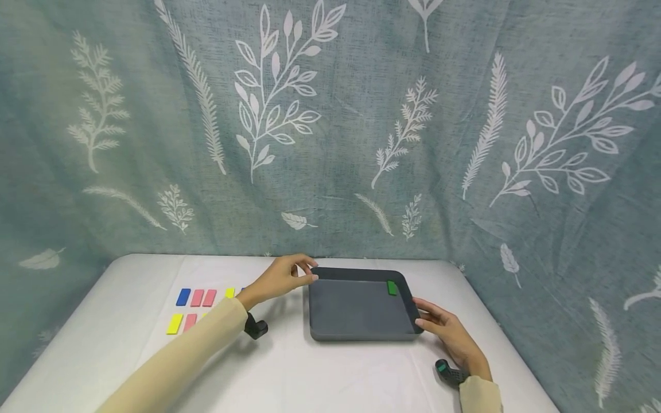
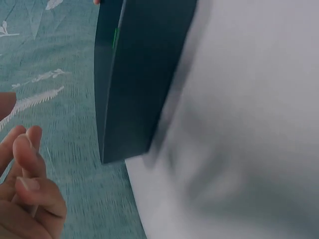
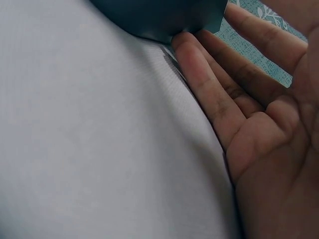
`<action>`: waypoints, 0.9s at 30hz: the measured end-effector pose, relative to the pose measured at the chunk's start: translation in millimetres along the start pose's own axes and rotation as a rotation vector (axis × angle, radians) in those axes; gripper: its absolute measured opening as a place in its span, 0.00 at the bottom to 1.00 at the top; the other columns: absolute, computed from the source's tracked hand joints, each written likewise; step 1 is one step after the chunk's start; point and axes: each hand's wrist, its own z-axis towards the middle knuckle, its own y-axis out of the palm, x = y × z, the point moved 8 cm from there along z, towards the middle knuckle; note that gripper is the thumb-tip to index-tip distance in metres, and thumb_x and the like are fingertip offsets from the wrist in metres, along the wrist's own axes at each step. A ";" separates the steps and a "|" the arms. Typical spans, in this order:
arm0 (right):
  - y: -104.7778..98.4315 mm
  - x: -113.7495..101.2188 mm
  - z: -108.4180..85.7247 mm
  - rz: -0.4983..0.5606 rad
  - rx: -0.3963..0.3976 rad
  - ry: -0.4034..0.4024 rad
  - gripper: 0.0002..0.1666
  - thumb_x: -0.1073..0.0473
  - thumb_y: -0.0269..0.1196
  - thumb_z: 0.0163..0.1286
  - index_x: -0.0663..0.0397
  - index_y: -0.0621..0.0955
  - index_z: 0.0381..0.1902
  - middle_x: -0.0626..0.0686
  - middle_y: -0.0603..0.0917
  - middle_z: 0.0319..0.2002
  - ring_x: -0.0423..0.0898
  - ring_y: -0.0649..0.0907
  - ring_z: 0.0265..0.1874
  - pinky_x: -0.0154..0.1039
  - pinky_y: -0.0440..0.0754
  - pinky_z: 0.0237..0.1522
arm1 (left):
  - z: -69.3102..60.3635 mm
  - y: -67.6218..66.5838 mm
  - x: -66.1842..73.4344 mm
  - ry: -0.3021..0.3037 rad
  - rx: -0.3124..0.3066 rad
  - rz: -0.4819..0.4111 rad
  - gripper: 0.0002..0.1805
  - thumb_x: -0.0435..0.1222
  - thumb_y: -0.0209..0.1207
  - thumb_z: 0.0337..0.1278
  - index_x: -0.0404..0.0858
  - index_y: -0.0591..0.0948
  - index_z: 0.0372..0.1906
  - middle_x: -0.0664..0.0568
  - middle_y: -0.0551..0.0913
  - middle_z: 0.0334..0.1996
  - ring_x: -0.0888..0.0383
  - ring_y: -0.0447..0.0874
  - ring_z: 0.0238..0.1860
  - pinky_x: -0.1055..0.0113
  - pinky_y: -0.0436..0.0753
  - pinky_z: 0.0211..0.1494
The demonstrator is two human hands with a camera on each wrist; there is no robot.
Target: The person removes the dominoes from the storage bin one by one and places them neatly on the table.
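Observation:
A dark grey rectangular tray (image 1: 361,310) sits on the white table, and a small green block (image 1: 392,288) lies inside near its far right corner. My left hand (image 1: 281,276) is at the tray's far left corner, thumb and index finger spread apart. The left wrist view shows that hand (image 2: 30,189) with loosely bent fingers and nothing in them, a gap between it and the tray wall (image 2: 142,74). At the right side, my right hand (image 1: 449,332) touches the tray's wall with nearly straight fingers. Its fingertips meet the tray's outer side (image 3: 164,20) in the right wrist view.
Left of the tray lie several small flat blocks in two rows: a blue block (image 1: 183,297), pink blocks (image 1: 197,297) and a yellow block (image 1: 174,324) among them. The left forearm (image 1: 191,350) hides part of the rows. A patterned green curtain (image 1: 330,143) hangs behind the table.

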 end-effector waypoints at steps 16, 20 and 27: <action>-3.0 0.9 -3.7 -0.006 0.014 0.028 0.38 0.57 0.70 0.70 0.50 0.72 0.75 0.58 0.71 0.73 0.49 0.79 0.62 0.34 0.77 0.58 | 69.6 57.9 28.8 0.051 -0.105 0.075 0.18 0.48 0.66 0.69 0.47 0.83 0.59 0.57 0.84 0.44 0.57 0.79 0.32 0.62 0.81 0.38; -2.6 -1.2 -4.5 0.001 0.019 0.025 0.37 0.58 0.71 0.70 0.51 0.73 0.75 0.58 0.72 0.72 0.49 0.80 0.61 0.35 0.78 0.57 | 85.3 70.1 31.7 0.043 -0.107 0.091 0.18 0.47 0.64 0.70 0.46 0.82 0.60 0.55 0.84 0.48 0.56 0.81 0.43 0.60 0.81 0.45; 1.2 -2.3 -4.6 0.006 0.015 0.025 0.37 0.58 0.71 0.69 0.51 0.73 0.74 0.58 0.72 0.71 0.51 0.80 0.61 0.37 0.80 0.57 | 100.4 87.8 29.9 0.010 -0.118 0.050 0.19 0.47 0.65 0.70 0.45 0.83 0.60 0.53 0.84 0.46 0.52 0.82 0.50 0.59 0.81 0.49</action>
